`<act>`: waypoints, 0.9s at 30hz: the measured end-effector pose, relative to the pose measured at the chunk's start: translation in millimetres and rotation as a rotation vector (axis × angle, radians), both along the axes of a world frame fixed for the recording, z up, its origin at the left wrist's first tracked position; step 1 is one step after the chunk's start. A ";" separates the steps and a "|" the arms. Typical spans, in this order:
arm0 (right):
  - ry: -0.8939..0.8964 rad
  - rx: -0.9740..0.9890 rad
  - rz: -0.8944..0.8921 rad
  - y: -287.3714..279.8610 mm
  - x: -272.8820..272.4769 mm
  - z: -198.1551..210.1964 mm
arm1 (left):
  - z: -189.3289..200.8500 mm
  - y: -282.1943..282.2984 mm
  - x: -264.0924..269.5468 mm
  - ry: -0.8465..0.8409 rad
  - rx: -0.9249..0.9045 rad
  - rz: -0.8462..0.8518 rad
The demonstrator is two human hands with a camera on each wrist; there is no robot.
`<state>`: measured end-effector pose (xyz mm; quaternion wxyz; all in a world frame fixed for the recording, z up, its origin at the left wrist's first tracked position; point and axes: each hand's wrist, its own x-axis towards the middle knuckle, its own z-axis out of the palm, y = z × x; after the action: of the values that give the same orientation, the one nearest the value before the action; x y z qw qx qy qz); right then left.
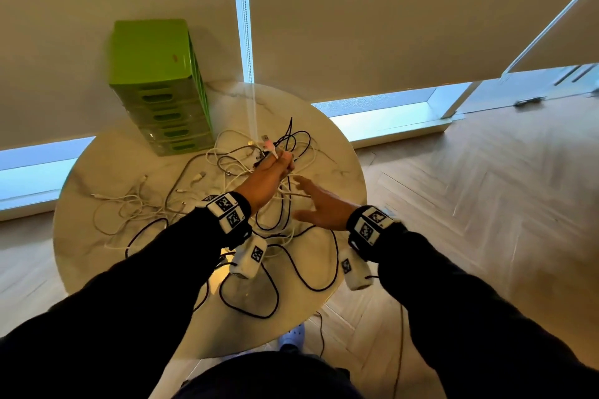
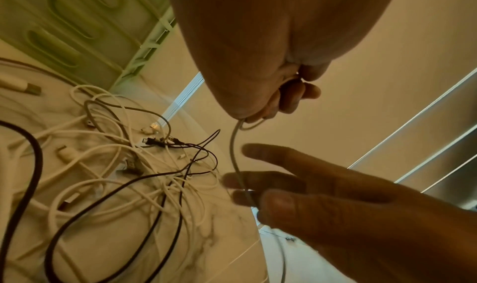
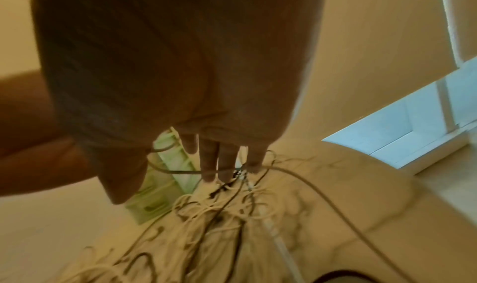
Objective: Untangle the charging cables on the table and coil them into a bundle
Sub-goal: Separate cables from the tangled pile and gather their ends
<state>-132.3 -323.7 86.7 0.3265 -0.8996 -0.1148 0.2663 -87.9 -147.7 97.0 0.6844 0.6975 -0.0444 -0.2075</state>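
Note:
A tangle of white and black charging cables lies spread over the round marble table. My left hand is raised above the pile, gripping a pale cable in its fist. The cable's white connector end sticks up out of the fist. In the left wrist view the curled fingers hold that cable, which hangs down. My right hand hovers just right of it with fingers spread and straight. The hanging cable crosses those fingertips.
A green stack of plastic drawers stands at the table's back left, against the blinds. Black cable loops lie near the table's front edge, and thin wires hang off it toward the wooden floor.

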 end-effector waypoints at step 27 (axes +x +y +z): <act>-0.329 -0.100 0.029 33.6 18.7 -11.1 | 31.2 57.2 4.1 0.032 -0.169 0.161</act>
<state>-113.6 -290.1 75.5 0.2542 -0.9445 -0.1663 0.1254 -83.8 -90.5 128.3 0.7559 0.6352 0.0050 -0.1586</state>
